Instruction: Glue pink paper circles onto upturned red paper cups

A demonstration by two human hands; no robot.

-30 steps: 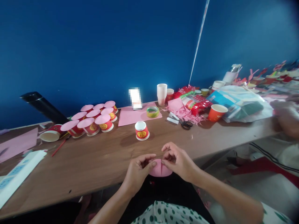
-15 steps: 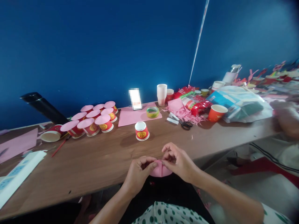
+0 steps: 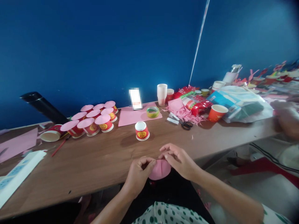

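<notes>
A round pink paper disc [image 3: 159, 170] with a crease down its middle is held above my lap, just off the table's front edge. My left hand [image 3: 139, 174] pinches its upper left rim between thumb and fingers. At the upper right rim is my right hand [image 3: 178, 160], its fingers loosely bent and apart; whether the thumb still touches the paper is hard to make out. Beyond my hands a red paper cup [image 3: 142, 133] with a yellow emblem stands upside down on the table.
Several red cups topped with pink discs [image 3: 87, 123] stand at the left, near a black flask [image 3: 44, 107]. Behind the single cup lie pink paper [image 3: 126, 117] and a tape roll [image 3: 153, 112]. Scissors [image 3: 186, 125], an orange cup [image 3: 217, 113] and another person's arm [image 3: 287, 119] are rightward.
The pink disc has tilted and opened flatter, showing more of its face. My right thumb has moved up from its face to the rim, and the fingers have loosened.
</notes>
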